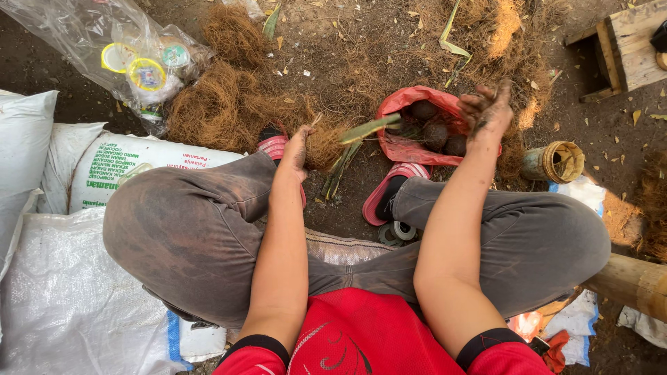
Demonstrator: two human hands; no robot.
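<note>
- Just left of the red bag [406, 147], the left hand [297, 149] closes its fingers on a clump of coconut fibre [326, 144] with green leaves [368, 128].
- Above the bag's right rim, the soil-caked right hand [486, 111] hovers, fingers loosely curled, gripping nothing visible.
- Inside the bag lie dark round balls [436, 132].
- Right of it stands a bamboo cup [556, 161].

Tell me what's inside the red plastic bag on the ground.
The red plastic bag lies open, holding three dark, round soil-coloured balls. A green leaf from the plant at the left hand crosses its edge. The soiled right hand hovers above. Anything beneath the balls is hidden.
</note>
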